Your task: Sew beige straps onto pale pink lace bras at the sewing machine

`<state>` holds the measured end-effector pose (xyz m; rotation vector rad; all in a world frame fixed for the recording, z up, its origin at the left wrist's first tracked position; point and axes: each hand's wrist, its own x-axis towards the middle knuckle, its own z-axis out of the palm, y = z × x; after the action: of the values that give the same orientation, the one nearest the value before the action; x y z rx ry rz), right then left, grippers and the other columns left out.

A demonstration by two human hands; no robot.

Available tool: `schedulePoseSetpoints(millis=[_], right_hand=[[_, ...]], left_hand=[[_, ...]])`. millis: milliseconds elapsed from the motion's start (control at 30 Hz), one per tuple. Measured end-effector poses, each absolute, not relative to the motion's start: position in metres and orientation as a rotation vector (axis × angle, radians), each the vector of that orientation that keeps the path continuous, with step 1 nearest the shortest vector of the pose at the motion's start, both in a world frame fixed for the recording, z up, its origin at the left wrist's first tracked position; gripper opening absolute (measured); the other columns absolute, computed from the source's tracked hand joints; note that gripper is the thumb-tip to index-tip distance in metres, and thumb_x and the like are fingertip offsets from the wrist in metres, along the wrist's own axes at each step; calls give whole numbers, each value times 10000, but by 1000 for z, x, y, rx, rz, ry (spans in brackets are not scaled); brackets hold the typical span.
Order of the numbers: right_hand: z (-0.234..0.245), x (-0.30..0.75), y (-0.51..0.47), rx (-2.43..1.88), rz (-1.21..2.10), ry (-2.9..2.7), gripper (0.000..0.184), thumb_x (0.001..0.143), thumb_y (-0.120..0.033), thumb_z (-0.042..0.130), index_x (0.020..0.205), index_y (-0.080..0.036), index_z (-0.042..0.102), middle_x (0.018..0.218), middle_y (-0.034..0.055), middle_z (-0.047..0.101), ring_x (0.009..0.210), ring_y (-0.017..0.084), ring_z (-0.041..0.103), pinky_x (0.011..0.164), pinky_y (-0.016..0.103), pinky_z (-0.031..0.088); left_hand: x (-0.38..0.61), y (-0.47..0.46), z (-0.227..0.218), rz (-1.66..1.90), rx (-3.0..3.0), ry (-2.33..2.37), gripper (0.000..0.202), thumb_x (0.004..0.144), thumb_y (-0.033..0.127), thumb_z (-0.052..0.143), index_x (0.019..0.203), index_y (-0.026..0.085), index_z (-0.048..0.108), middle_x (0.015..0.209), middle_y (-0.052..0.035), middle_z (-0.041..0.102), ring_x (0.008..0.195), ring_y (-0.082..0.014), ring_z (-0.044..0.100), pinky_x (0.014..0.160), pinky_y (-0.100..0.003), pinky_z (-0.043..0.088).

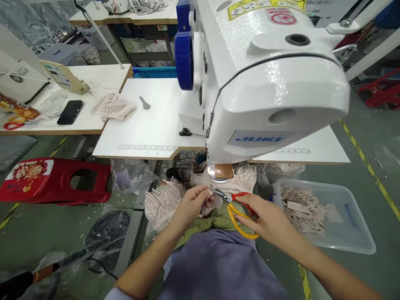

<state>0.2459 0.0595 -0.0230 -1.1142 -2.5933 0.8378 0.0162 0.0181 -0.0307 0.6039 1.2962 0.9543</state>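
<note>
My left hand [191, 204] pinches a piece of pale pink lace fabric [162, 200] just under the head of a white sewing machine [262, 79]. My right hand [265, 218] grips red and yellow scissors [237, 208], with the short blades pointing left at the fabric by my left fingers. Both hands are over my lap, above green cloth [215, 221] and a purple garment [218, 266]. More lace hangs below the machine head.
The white table [146, 129] holds the machine and a small grey tool [144, 102]. A clear plastic bin [343, 225] of lace pieces sits on the floor at right. A red stool [53, 179] lies at left. A phone [70, 112], lace [112, 106] and scissors [14, 123] rest on the left table.
</note>
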Motion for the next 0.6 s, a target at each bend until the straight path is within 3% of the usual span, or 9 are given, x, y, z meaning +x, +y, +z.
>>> schedulePoseSetpoints(millis=[133,233,367,600], right_hand=[[-21,258,58,-1246,974,-2506,294,915,-379,520,1145,-252,649,781,34,687,546,160,600,494,264,476],[-19,262,55,-1361,1036,-2411,272,846,-352,575,1089,-251,644,772,33,673,530,153,579,455,249,447],[-18,254,50,-1320,1094,-2377,316,770,-302,602,1078,-231,600,881,63,682,596,159,598,503,262,485],[-25,231,53,-1305,1141,-2379,364,761,-321,618,1113,-228,605,869,50,667,617,164,579,550,286,483]], left_hand=[[13,19,-29,986,555,1255,190,698,344,603,644,161,603,625,16,546,529,-83,407,518,-219,314],[11,19,-32,1041,519,1221,299,710,437,668,620,163,590,555,37,488,500,-73,364,485,-208,265],[11,17,-39,1084,478,1199,435,673,569,747,660,158,608,522,53,467,481,-62,354,470,-192,253],[12,18,-36,1053,643,1315,473,711,614,711,659,158,598,561,41,498,506,-78,409,496,-208,319]])
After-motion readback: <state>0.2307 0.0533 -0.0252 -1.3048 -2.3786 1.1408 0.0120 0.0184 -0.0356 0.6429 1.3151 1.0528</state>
